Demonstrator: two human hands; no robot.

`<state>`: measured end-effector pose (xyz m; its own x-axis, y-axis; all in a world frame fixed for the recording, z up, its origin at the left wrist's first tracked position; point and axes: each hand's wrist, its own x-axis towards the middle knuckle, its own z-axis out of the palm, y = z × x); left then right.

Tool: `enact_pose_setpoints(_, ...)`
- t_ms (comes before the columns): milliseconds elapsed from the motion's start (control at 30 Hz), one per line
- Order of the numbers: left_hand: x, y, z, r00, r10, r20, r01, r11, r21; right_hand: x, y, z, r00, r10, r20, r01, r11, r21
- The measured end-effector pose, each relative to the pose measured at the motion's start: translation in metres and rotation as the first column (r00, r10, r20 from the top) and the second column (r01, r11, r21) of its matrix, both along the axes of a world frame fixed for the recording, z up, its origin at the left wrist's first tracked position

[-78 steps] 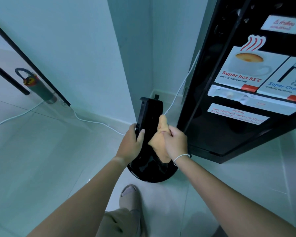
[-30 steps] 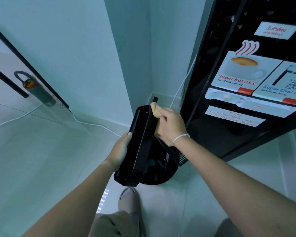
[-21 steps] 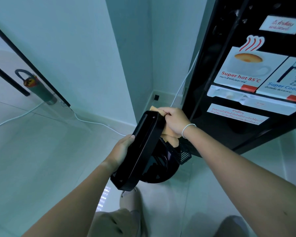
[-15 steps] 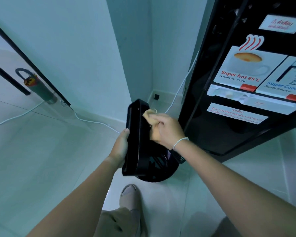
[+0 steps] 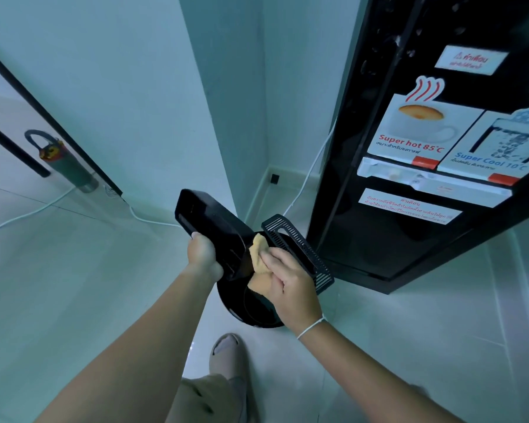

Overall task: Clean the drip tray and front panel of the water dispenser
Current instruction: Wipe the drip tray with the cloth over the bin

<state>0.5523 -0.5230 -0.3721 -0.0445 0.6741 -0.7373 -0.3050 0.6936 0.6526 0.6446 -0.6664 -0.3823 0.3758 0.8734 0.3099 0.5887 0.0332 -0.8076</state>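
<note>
- Two hands work on the drip tray [image 5: 209, 222], a black, smooth, boxy plastic piece held tilted in the air just in front of the water dispenser [image 5: 409, 148], above a round black basin [image 5: 251, 306] on the floor.
- The left hand [image 5: 202, 253] grips the tray's lower end, fingers curled behind it and out of sight.
- The right hand [image 5: 290, 285] presses a soft, crumpled yellow cloth [image 5: 258, 264] against the tray's near end, fingers bent over the cloth and holding it.
- A black slotted grille [image 5: 297, 251], flat and ribbed, lies propped on the basin's far rim, just beside the right hand.
- Risk: the tray is held at one end only, so a firm rub could likely twist it out of the left hand and drop it onto the basin or tiles.
- Risk: the right wrist is close to the grille; a wide stroke could knock it off the rim.
- Beyond, the dispenser's glossy black front panel [image 5: 379, 239] carries hot and cool labels and seems not yet wiped; a white cable [image 5: 312, 169] runs down beside it over pale, shiny floor tiles [image 5: 74, 285].
</note>
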Motion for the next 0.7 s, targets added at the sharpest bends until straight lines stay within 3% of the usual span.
enact_pose_setpoints(100,0.012,0.002,0.013,0.994,0.082,0.068,-0.081,0.996,-0.029,-0.002,-0.01,-0.014,0.984,0.086,0.158,-0.075,0.994,-0.074)
enact_pose_setpoints(133,0.015,0.002,0.018,0.994,0.079,0.075,-0.078,0.997,-0.014,-0.001,-0.014,-0.019,0.985,0.094,0.147,-0.078,0.991,-0.112)
enact_pose_setpoints(167,0.017,0.002,0.022,0.996,0.056,0.065,-0.057,0.998,0.013,0.001,-0.016,-0.019,0.995,0.076,0.057,-0.066,0.986,-0.15)
enact_pose_setpoints(233,0.016,-0.001,0.027,0.998,-0.046,0.043,0.043,0.996,0.075,0.008,-0.016,-0.009,0.943,-0.107,-0.315,0.009,0.955,-0.297)
enact_pose_setpoints(300,0.01,-0.005,0.03,0.972,-0.233,0.007,0.231,0.966,0.119,0.022,-0.009,-0.001,0.712,-0.333,-0.618,0.039,0.898,-0.439)
enact_pose_setpoints(367,0.004,-0.005,0.031,0.901,-0.424,-0.093,0.434,0.884,0.174,0.038,-0.001,0.007,0.527,-0.407,-0.746,0.034,0.887,-0.46)
enact_pose_setpoints(433,0.001,-0.006,0.036,0.82,-0.533,-0.209,0.571,0.787,0.234,0.053,0.002,0.022,0.423,-0.407,-0.81,0.012,0.896,-0.444)
enact_pose_setpoints(600,0.003,-0.007,0.061,0.581,-0.73,-0.359,0.813,0.503,0.294,0.092,-0.003,0.053,0.306,-0.407,-0.861,-0.016,0.902,-0.432)
enact_pose_setpoints(700,0.013,-0.009,0.078,0.42,-0.782,-0.461,0.905,0.323,0.278,0.107,-0.013,0.063,0.289,-0.364,-0.886,-0.034,0.921,-0.389)
